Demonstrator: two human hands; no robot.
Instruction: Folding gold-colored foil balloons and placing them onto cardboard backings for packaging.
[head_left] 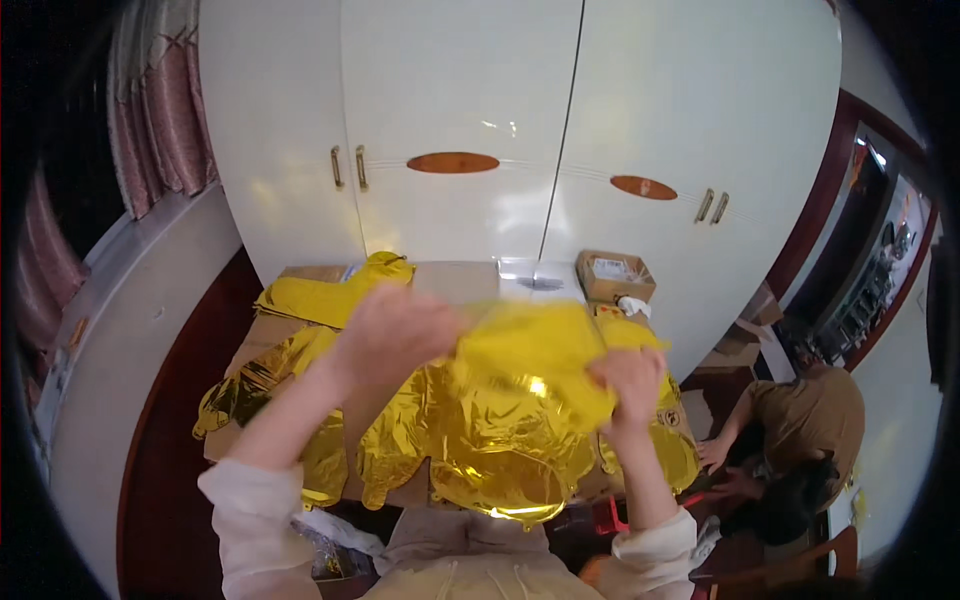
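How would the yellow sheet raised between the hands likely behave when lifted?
Probably floppy: the yellow sheet, though motion-blurred, looks thin and unevenly bent beside the right hand. Likely light for its size, since no bulk shows. Perhaps slippery too, if it matches the smooth, shiny gold foil below it.

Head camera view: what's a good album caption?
A bare left hand and right hand hold a yellow sheet above crinkled gold foil.

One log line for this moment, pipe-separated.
left hand: at yellow foil, blurred, grip unclear | right hand: gripping yellow foil's right side | gold foil: spread below | box: back right, near cabinet
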